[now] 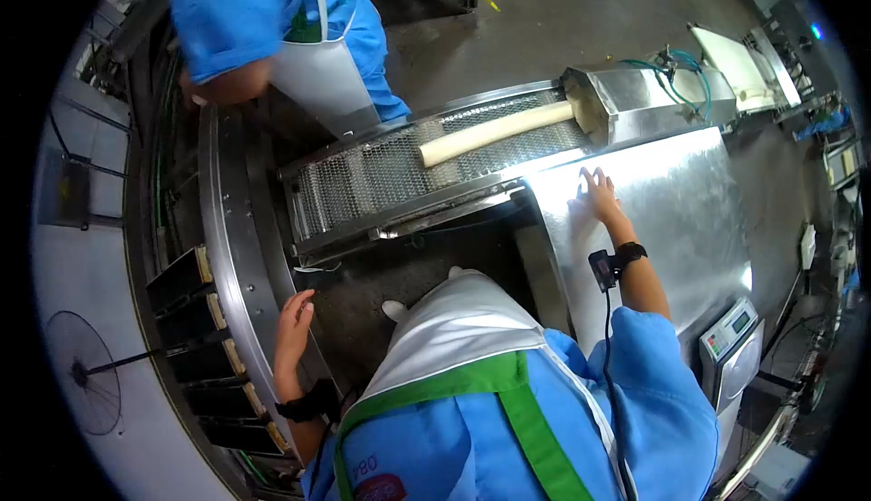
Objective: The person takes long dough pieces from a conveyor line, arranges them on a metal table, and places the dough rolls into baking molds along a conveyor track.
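Note:
My right hand (599,196) rests at the edge of a steel table (671,201), its fingers spread and nothing in them. Just beyond it, a long pale roll that looks like dough (490,136) lies on a wire-mesh conveyor (363,179). The roll's far end meets the opening of a steel machine housing (662,102). My left hand (293,327) hovers beside a long metal rail (238,274), fingers loosely stretched and empty. Past that rail sit several dark pans (204,356) with pale material along their near ends.
A co-worker in blue with a white apron (318,83) stands across the conveyor, an arm over the left line. A digital scale (730,342) sits at the right of the table. A wall fan (83,372) is at far left. A cable hangs from the device on my right wrist.

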A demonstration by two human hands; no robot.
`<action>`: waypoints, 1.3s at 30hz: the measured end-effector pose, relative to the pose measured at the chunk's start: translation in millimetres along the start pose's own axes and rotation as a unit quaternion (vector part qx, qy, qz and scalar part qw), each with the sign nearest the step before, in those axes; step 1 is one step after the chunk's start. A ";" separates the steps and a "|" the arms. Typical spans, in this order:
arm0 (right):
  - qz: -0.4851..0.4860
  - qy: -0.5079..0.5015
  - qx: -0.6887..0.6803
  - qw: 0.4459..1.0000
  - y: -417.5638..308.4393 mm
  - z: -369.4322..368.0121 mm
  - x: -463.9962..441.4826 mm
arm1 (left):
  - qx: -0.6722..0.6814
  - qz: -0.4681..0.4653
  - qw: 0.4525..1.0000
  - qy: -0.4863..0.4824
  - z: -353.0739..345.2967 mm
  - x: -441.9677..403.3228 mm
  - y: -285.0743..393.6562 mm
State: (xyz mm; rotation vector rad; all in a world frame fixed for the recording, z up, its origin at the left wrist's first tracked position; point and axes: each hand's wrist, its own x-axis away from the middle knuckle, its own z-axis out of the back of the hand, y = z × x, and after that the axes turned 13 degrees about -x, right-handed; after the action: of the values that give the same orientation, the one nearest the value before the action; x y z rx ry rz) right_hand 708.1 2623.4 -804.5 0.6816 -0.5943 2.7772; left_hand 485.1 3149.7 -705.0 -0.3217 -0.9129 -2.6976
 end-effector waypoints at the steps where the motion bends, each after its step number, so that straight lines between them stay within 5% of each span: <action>1: 0.001 -0.002 0.004 1.000 1.0 -1.0 -2.8 | 0.004 0.003 1.000 0.000 -0.8 5.1 -3.1; 7: 0.125 0.055 -0.004 0.991 57.4 -38.8 -66.0 | 0.050 0.141 0.989 0.016 -4.7 16.8 -30.4; 9: 0.114 0.044 0.004 0.993 45.5 -27.4 -57.7 | -0.003 0.062 0.997 0.036 -13.2 7.2 -40.3; 17: 0.152 0.109 0.023 0.982 60.9 -47.0 -101.2 | 0.021 0.066 0.996 0.058 -22.1 -38.5 -47.9; 18: 0.217 0.129 0.024 0.967 61.9 -55.2 -106.8 | 0.012 0.072 0.996 0.058 -17.4 -42.5 -50.4; 19: 0.155 0.054 -0.001 0.986 55.1 -54.7 -110.2 | 0.014 0.067 0.996 0.064 -28.4 -50.8 -58.1; 21: 0.122 0.073 -0.006 0.990 34.0 -63.5 -105.2 | 0.006 0.068 0.995 0.070 -37.8 -58.6 -78.7; 23: 0.205 0.110 0.040 0.972 44.5 -79.7 -120.5 | 0.029 0.052 0.995 0.078 -46.2 -72.1 -89.2; 26: 0.220 0.087 0.069 0.969 -5.7 -86.8 -124.6 | -0.032 -0.014 0.992 0.124 -54.1 -84.6 -125.0; 35: 0.293 0.070 0.256 0.918 -196.0 -77.3 -104.5 | -0.049 0.048 0.989 0.134 -44.3 -89.0 -129.3; 39: 0.463 0.101 0.220 0.852 -206.7 -142.0 -183.3 | -0.011 0.069 0.986 0.152 -49.3 -46.2 -149.0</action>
State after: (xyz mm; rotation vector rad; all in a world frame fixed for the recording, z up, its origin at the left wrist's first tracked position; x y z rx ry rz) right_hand 873.8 2848.7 -939.7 0.1379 -0.2543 3.8982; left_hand 473.8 3241.4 -840.0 0.0241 -0.7428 -2.5373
